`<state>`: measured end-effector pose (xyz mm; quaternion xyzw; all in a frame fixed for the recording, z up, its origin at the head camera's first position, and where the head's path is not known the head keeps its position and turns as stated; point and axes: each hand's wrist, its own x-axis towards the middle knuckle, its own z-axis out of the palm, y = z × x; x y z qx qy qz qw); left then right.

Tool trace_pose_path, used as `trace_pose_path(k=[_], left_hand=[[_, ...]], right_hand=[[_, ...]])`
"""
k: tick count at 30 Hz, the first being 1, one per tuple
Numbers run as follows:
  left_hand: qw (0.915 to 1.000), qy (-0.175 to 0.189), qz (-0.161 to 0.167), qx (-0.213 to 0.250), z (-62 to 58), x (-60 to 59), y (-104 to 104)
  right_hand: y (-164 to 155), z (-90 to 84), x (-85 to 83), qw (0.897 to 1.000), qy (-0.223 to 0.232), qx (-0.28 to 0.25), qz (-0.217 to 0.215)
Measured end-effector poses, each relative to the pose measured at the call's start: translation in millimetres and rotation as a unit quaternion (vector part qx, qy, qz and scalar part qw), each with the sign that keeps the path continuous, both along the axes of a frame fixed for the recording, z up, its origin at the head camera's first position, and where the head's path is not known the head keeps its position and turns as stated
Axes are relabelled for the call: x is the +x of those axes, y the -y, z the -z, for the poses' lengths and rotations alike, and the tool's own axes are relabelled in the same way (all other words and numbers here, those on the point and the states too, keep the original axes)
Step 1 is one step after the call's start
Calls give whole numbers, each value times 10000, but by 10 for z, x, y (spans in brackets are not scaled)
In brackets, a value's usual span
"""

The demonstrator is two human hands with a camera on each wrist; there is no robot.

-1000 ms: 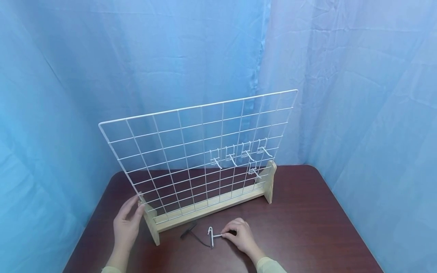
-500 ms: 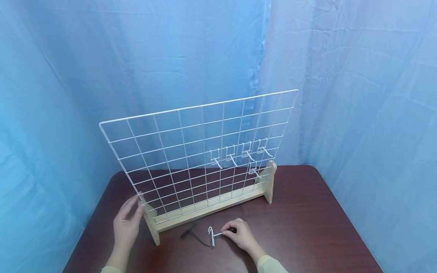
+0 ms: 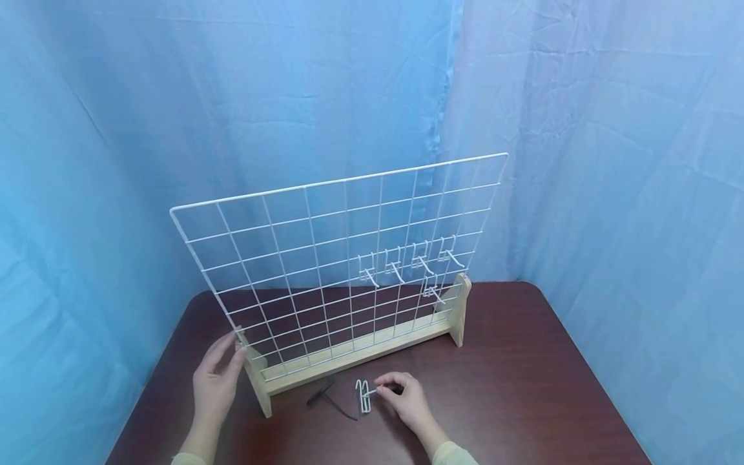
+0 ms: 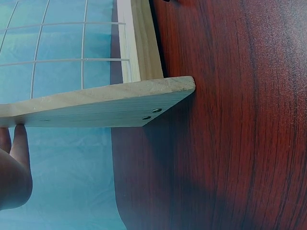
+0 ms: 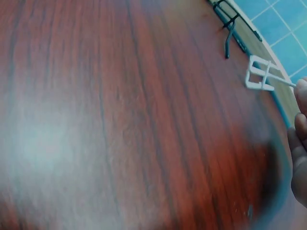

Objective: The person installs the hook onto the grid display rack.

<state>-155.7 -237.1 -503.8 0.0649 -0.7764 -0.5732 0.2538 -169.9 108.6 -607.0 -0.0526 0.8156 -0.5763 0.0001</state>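
A white wire hook (image 3: 363,394) lies on the dark red worktop (image 3: 523,387), just in front of the wooden base (image 3: 354,352) of an upright white wire grid panel (image 3: 343,258). The right hand (image 3: 403,400) pinches the hook's straight end in a narrow grip. A black hook (image 3: 325,397) lies just left of it. The left hand (image 3: 216,381) rests with straight, relaxed fingers against the base's left wooden foot (image 3: 256,381). Five white hooks (image 3: 407,265) hang on the grid.

Hook (image 3: 363,395) before rack (image 3: 349,352) (on table (image 3: 523,387))
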Motion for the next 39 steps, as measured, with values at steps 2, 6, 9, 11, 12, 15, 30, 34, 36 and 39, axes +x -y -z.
trace_pose_path(k=[2, 6, 9, 11, 12, 15, 30, 34, 36, 39], left_hand=[[10000, -2, 9, -2, -2, 0, -1], [10000, -26, 29, 10, -8, -1, -4], [10000, -24, 33, 0, -11, 3, -2], [10000, -26, 33, -3, -9, 1, -1], [10000, -27, 31, 2, -7, 0, -1], [10000, -38, 19, 19, 5, -6, 1], [10000, -22, -26, -49, 16, -4, -2], [10000, 1, -24, -92, 16, 1, -2], [10000, -1, -22, -80, 19, 0, -1], [10000, -20, -18, -62, 20, -2, 2]], right_hand=[[28, -31, 3, 9997, -12, -230, 99], [86, -207, 17, 9975, -198, -613, 298], [105, -383, 26, 9945, -459, -805, 488], [110, -526, 37, 9919, -539, -958, 629], [110, -583, 37, 9904, -565, -1047, 698], [112, -697, 18, 9855, -581, -1294, 928], [-51, -744, -240, 9559, -903, -2409, 1420], [-49, -944, -238, 9506, -1198, -2452, 1479], [-45, -1055, -227, 9494, -1293, -2428, 1515], [-39, -1171, -226, 9460, -1461, -2457, 1531]])
